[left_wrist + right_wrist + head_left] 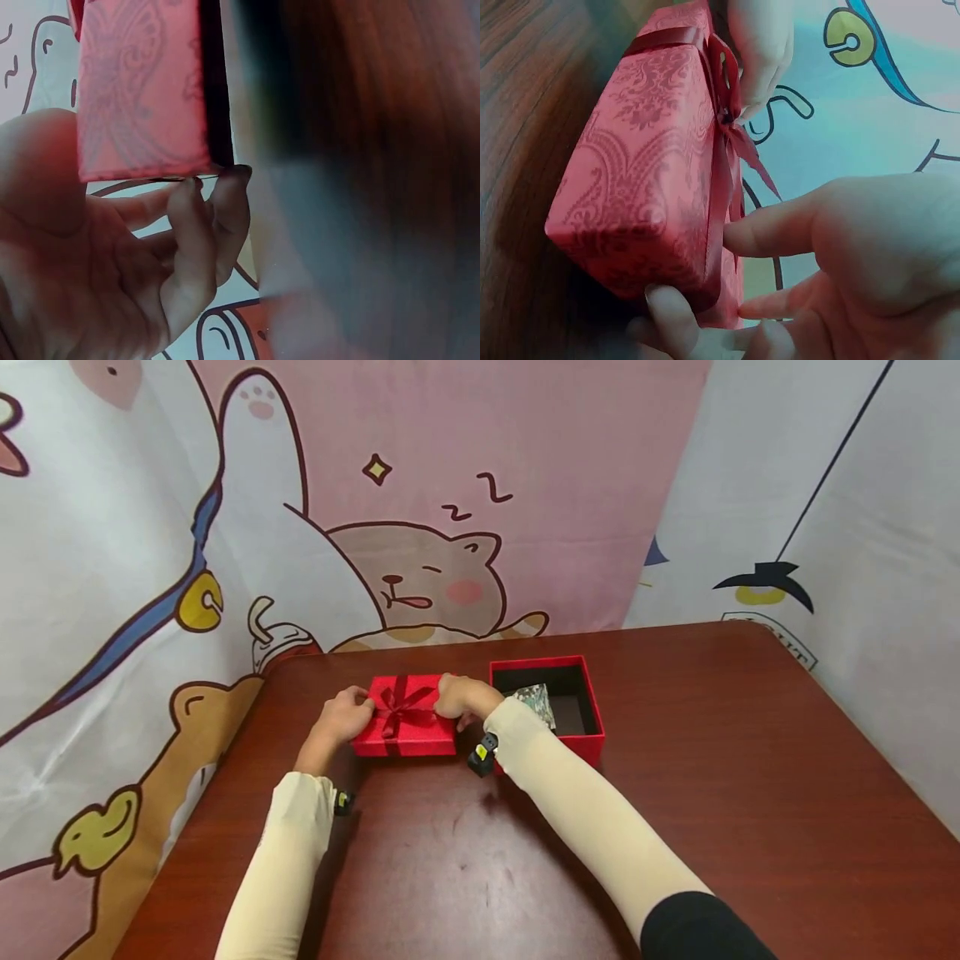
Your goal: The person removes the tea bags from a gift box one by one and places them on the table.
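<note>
Red lid with a ribbon bow, held at both ends over the dark wooden desk.

Cream sleeves come in from the near edge of the desk and meet at the red lid, which sits left of centre with its bow on top. The left hand grips the lid's left end; in the left wrist view its fingers curl under the lower edge. The right hand grips the right end, and the right wrist view shows its thumb against the ribboned face with a finger beneath the edge. Just beside the lid on the right stands an open red box with a dark interior and a patterned packet inside. Behind the desk hangs a cartoon backdrop.
</note>
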A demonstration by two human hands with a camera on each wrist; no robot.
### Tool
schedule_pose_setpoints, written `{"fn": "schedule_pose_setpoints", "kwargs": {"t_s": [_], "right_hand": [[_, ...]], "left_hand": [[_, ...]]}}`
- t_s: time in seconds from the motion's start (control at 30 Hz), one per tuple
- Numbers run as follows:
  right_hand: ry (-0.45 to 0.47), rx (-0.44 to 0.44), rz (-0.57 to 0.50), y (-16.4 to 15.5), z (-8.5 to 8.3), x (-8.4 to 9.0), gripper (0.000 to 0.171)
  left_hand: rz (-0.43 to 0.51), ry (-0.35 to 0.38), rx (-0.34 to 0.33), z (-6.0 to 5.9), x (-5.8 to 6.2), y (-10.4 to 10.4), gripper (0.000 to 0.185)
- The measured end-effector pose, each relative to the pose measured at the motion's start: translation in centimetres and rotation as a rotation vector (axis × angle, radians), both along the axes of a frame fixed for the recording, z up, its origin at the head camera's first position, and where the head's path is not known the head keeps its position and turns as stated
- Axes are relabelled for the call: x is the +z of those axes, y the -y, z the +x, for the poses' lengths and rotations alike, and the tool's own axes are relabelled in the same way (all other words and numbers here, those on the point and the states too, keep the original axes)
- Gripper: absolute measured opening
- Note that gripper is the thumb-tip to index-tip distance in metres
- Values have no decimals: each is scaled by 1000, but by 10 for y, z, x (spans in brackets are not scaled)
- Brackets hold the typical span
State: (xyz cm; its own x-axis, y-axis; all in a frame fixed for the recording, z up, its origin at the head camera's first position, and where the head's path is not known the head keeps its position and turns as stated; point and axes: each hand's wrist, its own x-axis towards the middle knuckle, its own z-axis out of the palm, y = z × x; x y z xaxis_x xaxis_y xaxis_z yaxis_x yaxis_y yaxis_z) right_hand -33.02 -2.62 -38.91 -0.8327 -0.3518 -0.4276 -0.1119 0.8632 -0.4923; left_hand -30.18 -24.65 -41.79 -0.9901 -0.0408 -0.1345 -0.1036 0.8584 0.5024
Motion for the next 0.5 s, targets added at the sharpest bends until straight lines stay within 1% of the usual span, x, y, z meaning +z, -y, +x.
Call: {"fn": "schedule_pose_setpoints", "kwargs": {"t_s": [0.17, 0.3, 0.4, 0.5], "right_hand": [[12, 27, 20, 2, 1, 1, 11], [-6, 35, 51, 3, 2, 2, 9], [-13, 17, 62, 3, 3, 1, 12], [-20, -1, 52, 1, 4, -1, 12]], "left_hand": [[8, 39, 12, 3, -4, 2, 47], [77, 84, 44, 6, -7, 2, 46], [130, 107, 61, 7, -8, 2, 47], [149, 90, 59, 10, -6, 2, 46]]}}
